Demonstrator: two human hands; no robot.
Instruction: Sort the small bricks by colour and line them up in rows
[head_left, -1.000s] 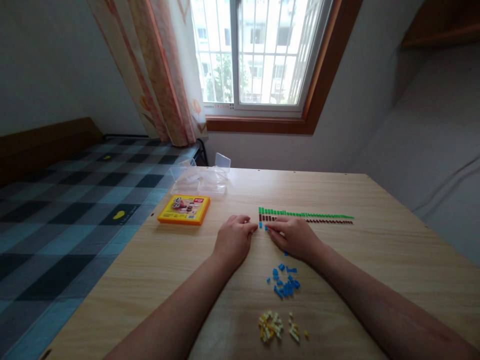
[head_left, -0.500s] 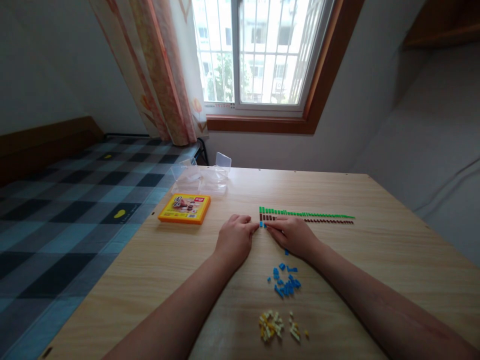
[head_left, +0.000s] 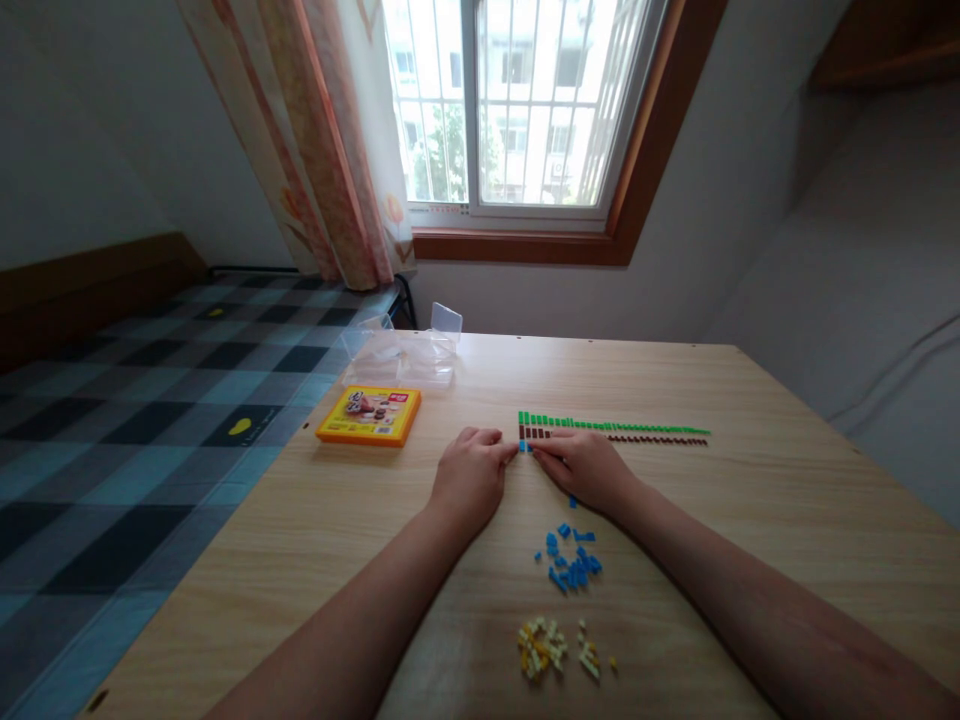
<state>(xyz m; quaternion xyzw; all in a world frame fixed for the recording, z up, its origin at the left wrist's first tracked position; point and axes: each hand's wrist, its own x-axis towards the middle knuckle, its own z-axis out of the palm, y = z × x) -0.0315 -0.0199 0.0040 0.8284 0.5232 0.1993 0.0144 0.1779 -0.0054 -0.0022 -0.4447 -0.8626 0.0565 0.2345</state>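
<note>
My left hand (head_left: pixel 472 475) rests on the table with its fingers curled together. Its forefinger tip touches the edge of a small blue building block (head_left: pixel 522 446). Close on the right, my right hand (head_left: pixel 585 468) has its fingers pressed together at a second blue block (head_left: pixel 529 447), partly hidden by the fingertips. Just beyond runs a row of brown blocks (head_left: pixel 652 440), part of it covered by my right hand. Behind that lies a row of green blocks (head_left: pixel 585 424). Nearer me is a loose heap of blue blocks (head_left: pixel 576 572), with a single blue block (head_left: pixel 573 502) by my right wrist.
Cream and yellow blocks (head_left: pixel 543 648) lie loose at the table's near side. On the left is a yellow-orange box (head_left: pixel 369 416), with clear plastic containers (head_left: pixel 427 375) behind it. A checked bed (head_left: pixel 150 420) adjoins the table (head_left: pixel 315 560) on the left.
Both hands stay almost where they were, at the blue blocks. The view has shifted very slightly; nothing else has visibly moved.
</note>
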